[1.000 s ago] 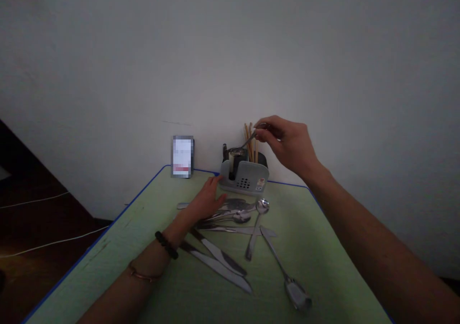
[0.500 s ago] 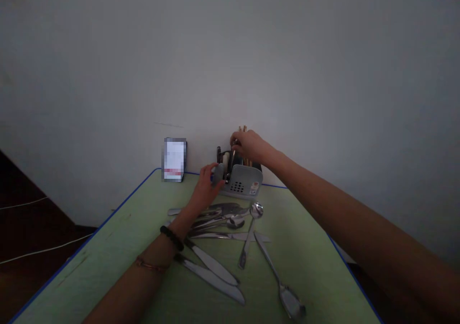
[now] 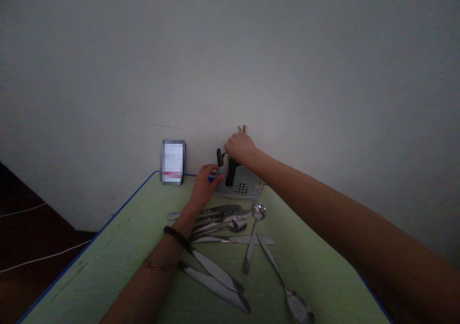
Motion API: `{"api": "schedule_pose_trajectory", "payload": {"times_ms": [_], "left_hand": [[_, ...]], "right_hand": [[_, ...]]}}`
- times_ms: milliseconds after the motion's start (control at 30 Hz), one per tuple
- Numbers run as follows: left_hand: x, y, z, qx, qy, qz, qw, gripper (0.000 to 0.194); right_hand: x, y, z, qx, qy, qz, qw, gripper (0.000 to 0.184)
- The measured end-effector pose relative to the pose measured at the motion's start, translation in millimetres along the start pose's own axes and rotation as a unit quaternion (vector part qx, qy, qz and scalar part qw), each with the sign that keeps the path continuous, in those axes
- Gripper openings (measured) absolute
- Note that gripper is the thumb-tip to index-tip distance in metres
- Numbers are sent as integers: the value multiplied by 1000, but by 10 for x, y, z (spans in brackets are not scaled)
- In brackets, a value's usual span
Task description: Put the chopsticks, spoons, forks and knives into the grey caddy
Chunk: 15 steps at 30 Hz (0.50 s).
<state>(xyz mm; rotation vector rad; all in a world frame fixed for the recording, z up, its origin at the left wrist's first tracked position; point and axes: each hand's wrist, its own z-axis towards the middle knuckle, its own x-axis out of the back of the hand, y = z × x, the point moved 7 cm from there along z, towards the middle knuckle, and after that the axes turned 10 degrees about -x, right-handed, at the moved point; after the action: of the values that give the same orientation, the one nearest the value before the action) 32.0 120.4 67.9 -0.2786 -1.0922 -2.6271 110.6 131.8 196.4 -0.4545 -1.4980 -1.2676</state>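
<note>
A grey cutlery holder (image 3: pixel 247 180) with round holes in its front stands at the table's back edge. My left hand (image 3: pixel 206 185) grips its left side, thumb at the front and fingers at the rim. My right hand (image 3: pixel 240 147) is over the back of the holder, fingers curled downward and hidden behind the hand, so what they hold does not show. Wooden chopsticks (image 3: pixel 244 129) stick up behind it. Dark handles (image 3: pixel 219 157) and a pale handle (image 3: pixel 225 161) stand in the left part. In the front gap a black upright piece (image 3: pixel 230 175) shows.
On the green table (image 3: pixel 287 276) lie several table knives (image 3: pixel 215 283), spoons (image 3: pixel 237 224), a long-handled round spoon (image 3: pixel 258 211) and a large serving spoon (image 3: pixel 299 307). A phone (image 3: pixel 173 162) with a lit screen leans against the wall (image 3: pixel 230 51) at the back left.
My right hand has moved slightly left and turned, hiding its fingers and the shiny utensil they pinched. My left hand stays at the holder's side. The view has shifted slightly.
</note>
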Motion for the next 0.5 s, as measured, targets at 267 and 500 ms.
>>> {"api": "schedule_pose_trajectory", "payload": {"times_ms": [267,500], "left_hand": [[5,1,-17,-8,8,15,1000,21],[-3,-8,-20,-11,2,12,1000,21]], "right_hand": [[-34,-4,30,-20,39,-108,993,29],[-90,105,119,-23,69,-142,987,29]]}}
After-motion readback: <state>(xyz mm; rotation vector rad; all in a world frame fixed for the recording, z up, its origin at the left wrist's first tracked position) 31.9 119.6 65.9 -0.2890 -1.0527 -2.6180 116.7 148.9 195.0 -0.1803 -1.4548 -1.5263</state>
